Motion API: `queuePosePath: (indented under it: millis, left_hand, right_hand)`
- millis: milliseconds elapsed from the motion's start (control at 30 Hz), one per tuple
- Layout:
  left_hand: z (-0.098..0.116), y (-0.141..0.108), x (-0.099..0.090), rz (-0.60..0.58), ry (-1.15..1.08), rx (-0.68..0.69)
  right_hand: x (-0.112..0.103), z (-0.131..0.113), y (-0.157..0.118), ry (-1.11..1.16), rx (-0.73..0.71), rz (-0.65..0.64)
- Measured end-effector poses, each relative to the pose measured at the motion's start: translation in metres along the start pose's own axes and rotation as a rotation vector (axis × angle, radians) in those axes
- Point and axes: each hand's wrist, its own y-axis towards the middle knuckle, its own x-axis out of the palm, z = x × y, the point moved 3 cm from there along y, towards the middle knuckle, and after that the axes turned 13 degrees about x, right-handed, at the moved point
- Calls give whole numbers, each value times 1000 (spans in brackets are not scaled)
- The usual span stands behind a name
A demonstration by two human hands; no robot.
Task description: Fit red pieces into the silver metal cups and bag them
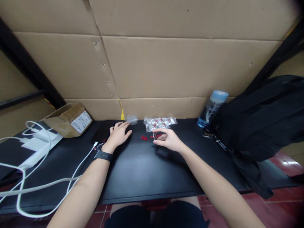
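Note:
My left hand point(118, 135), with a dark watch on its wrist, is spread palm down at the back of the black table, its fingertips beside some clear plastic wrapping point(131, 119). My right hand point(168, 139) pinches a small round, shiny disc point(155, 136) between thumb and fingers, just above the table. Left of that disc lies a little bundle of red cord point(144, 137). Another red piece point(151, 136) shows partly behind my right hand. Farther back rest clear packets point(160, 123) holding silvery round items with red bits.
An open cardboard box point(67, 122), white cables point(48, 152) and a power strip point(39, 147) are on the left. A blue bottle point(212, 109), keys point(210, 136) and a black backpack point(258, 117) stand or lie right. Cardboard point(154, 69) walls the back.

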Motion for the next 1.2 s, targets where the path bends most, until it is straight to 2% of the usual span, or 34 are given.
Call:
queuePosePath:
  millis: [133,233,300,400,500,633,767,833,933,1100,1200]
  left_hand:
    - [21,3,-19,117,-45,61]
    - [61,3,-24,109,-160,203]
    - [96,0,-24,29,-235,330]
    - [145,-10,-17,-194,-344,544]
    - [168,-19,-8,-333,-416,663]
    - [162,-23,5,-331,-425,636]
    - [152,-24,14,-311,-360,584]
    - [151,-24,15,-297,-353,577]
    - [152,-24,12,-287,-347,577]
    - [153,-24,6,-303,-333,602]
    - [150,-24,6,-296,-331,597]
  right_hand:
    - [-14,-4,-1,38,-34,79]
    - [-29,-10,-3,79,-62,123]
    - [-38,-13,-4,94,-81,156]
    - [-51,-14,-4,95,-104,205]
    - [-58,-13,-4,79,-95,219]
    - [-60,-13,-7,-37,-87,187]
    - [-55,-20,-14,-327,-117,111]
    - [-53,-26,-18,-455,-157,134]
    - [-53,-35,-24,-523,-188,162]
    - [-45,-32,-28,-728,-48,-124]
    - [-40,-27,-28,-852,31,-193]
